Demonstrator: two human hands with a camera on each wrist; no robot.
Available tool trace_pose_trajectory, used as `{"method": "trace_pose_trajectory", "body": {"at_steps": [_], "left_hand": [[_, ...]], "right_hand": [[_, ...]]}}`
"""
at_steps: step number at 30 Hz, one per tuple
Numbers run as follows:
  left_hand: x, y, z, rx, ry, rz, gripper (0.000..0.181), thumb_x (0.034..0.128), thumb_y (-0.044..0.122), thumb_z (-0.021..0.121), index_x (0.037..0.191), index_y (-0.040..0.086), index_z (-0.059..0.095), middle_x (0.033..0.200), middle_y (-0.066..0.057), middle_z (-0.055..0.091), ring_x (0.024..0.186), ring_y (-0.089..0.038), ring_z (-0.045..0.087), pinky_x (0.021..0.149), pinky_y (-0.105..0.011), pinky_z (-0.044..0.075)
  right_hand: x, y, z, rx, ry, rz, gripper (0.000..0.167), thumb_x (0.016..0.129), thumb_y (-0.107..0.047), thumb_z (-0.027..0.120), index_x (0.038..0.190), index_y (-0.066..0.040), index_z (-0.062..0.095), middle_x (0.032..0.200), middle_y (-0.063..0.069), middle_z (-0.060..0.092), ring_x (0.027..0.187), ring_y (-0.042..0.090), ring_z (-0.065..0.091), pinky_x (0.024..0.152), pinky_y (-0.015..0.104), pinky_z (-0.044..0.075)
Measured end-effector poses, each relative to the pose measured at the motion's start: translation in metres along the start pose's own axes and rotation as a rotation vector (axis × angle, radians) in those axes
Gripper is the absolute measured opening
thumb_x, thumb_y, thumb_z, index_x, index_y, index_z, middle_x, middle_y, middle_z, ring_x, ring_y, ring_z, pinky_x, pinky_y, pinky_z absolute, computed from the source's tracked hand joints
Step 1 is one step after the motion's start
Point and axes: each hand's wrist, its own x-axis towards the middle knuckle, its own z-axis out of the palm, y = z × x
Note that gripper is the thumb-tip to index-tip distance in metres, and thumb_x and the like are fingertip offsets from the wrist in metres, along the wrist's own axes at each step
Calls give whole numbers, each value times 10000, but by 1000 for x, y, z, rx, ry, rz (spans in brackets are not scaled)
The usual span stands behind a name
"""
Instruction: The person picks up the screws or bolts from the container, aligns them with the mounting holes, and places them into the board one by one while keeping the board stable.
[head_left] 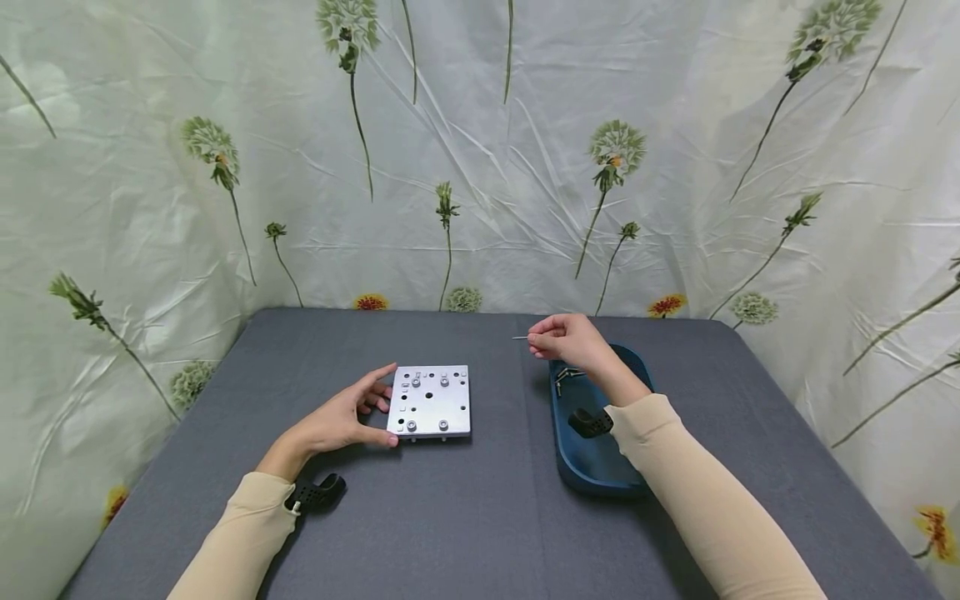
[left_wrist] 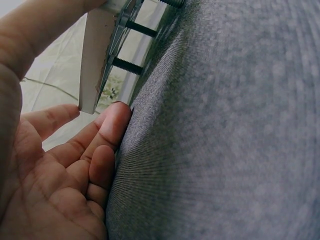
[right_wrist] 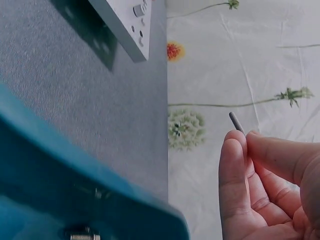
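Observation:
A square silver metal plate [head_left: 429, 402] with holes and several socket-head screws lies left of the table's middle. My left hand [head_left: 341, 419] holds it by its left side, thumb at the near corner and forefinger at the far one. Threaded screw ends [left_wrist: 128, 66] stick out below the plate [left_wrist: 95, 60] in the left wrist view. Over the far end of a blue tray [head_left: 592, 475], my right hand [head_left: 573, 342] pinches a thin threaded screw [right_wrist: 236, 121] between thumb and forefinger. The screw's tip points left, toward the plate's side; its other end is hidden by the fingers.
Several small metal screws [head_left: 567, 375] lie in the tray's far left part. Grey cloth [head_left: 495, 517] covers the table, and a flower-printed white curtain [head_left: 495, 150] hangs behind it. Black straps sit on both wrists.

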Motion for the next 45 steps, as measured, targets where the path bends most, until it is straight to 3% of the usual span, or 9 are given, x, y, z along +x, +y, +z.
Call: {"method": "trace_pose_trajectory", "body": {"at_steps": [9, 14, 19, 25, 45], "left_hand": [[0, 0, 0, 3, 1, 1, 1189, 778, 282, 985, 1701, 87, 261, 1400, -160, 607, 1140, -212, 589, 1012, -438, 432], [0, 0, 0, 5, 3, -1, 1188, 779, 283, 985, 1700, 86, 262, 1396, -155, 606, 1141, -213, 587, 1011, -436, 431], [0, 1, 0, 5, 6, -8, 1192, 776, 284, 989, 1702, 92, 263, 1396, -150, 609, 1141, -214, 583, 1013, -437, 429], [0, 1, 1, 0, 6, -8, 1190, 779, 282, 987, 1703, 95, 261, 1401, -151, 609, 1144, -217, 581, 1016, -439, 428], [0, -1, 1, 10, 4, -3, 1187, 786, 289, 982, 1707, 106, 256, 1413, -163, 602, 1146, -210, 586, 1015, -438, 431]], "right_hand": [[7, -3, 21, 21, -46, -28, 268, 1051, -90, 693, 1229, 110, 704, 979, 132, 785, 833, 106, 744, 840, 281, 636], [7, -7, 32, 17, -63, -27, 250, 1051, -91, 692, 1212, 99, 712, 1011, 160, 785, 833, 106, 742, 950, 421, 631], [7, -10, 40, 5, -72, -23, 224, 1056, -95, 683, 1199, 74, 721, 1031, 160, 787, 979, 289, 774, 1016, 513, 597], [9, -9, 49, -8, -78, -19, 217, 1056, -122, 692, 1191, 43, 736, 1184, 290, 753, 1135, 441, 728, 1026, 526, 589], [13, -9, 70, -25, -131, -24, 228, 1045, -137, 713, 1195, 30, 757, 1186, 283, 757, 1139, 455, 725, 1019, 520, 591]]}}
